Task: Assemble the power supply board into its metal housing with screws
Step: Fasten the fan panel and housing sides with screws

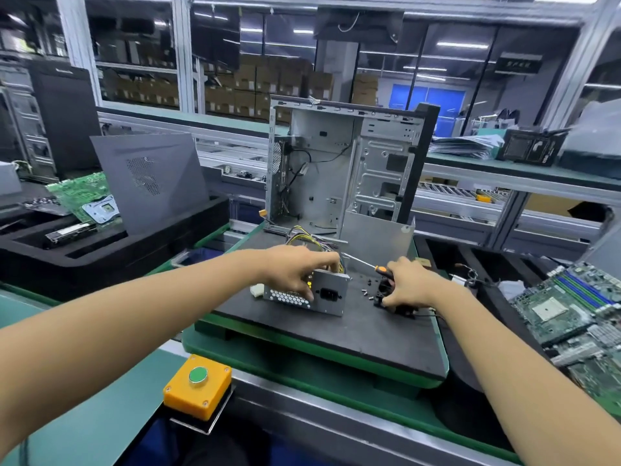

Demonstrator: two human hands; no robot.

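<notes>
- The left hand [295,269] rested on top of the metal power supply box [307,292], fingers curled down over its upper edge and front face, gripping it.
- The right hand [408,285] held a screwdriver [366,264] with an orange and black handle; the shaft pointed up and left toward the bundle of wires [309,238]. The same hand's fingers also lay over a small black part [396,306], identity not determinable.
- The power supply box sat on the dark mat [353,334], its socket face and honeycomb vent toward the camera. Yellow and dark wires rose from behind it.
- Several loose screws [366,294] lay on the mat between the box and the right hand.
- An open computer case [339,169] stood upright at the far edge of the mat, interior facing the camera, just behind the wires.
- The mat lay on a green-edged pallet [302,351], which sat on a green workbench [100,415].
- A yellow box with a green button [197,391] was fixed at the near bench edge.
- A grey side panel [151,183] leaned in a black foam tray [100,247] to the left, with a green circuit board [84,196] beside it.
- More circuit boards [578,314] lay to the right.
- Beyond stood aluminium framing and glazed partitions, with stacked cardboard boxes [255,85] behind the glass.
</notes>
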